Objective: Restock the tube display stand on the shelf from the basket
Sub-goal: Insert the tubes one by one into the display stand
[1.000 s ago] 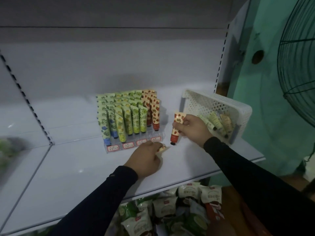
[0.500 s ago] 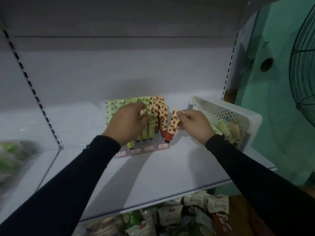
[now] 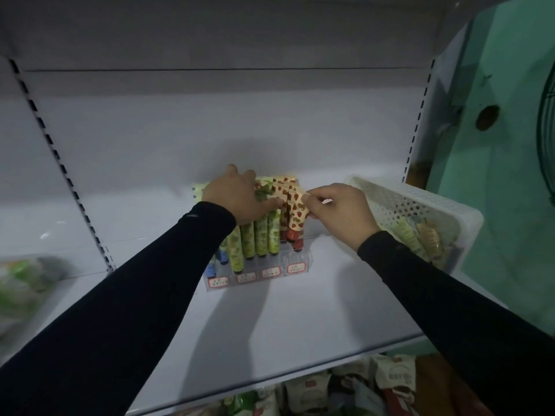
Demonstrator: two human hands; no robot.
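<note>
The strawberry-print tube [image 3: 295, 216] hangs cap down at the right end of the display stand [image 3: 258, 273], its red cap just above the front slot of the rightmost lane. The right hand [image 3: 339, 213] pinches it by the flat crimped top between thumb and fingertips, a narrow grip closed on the tube. It looks light and soft-walled, so I judge the stiff crimp or the hard cap the better places to hold; squeezing the middle would likely dent it, and the glossy skin may slip.

The left hand [image 3: 237, 196] lies over the tops of the tubes further back in the stand, fingers bent among them, seemingly holding them back; whether it actually grips one cannot be told.

The stand is a clear tiered rack with red price labels along its front: green-print tubes [image 3: 261, 235] fill the lanes left of the strawberry lane, with a blue-capped one at the far left.

Right of the stand, on the same shelf [image 3: 270, 331], the white perforated basket [image 3: 420, 205] holds a few more tubes lying loose, green and orange-striped.
</note>
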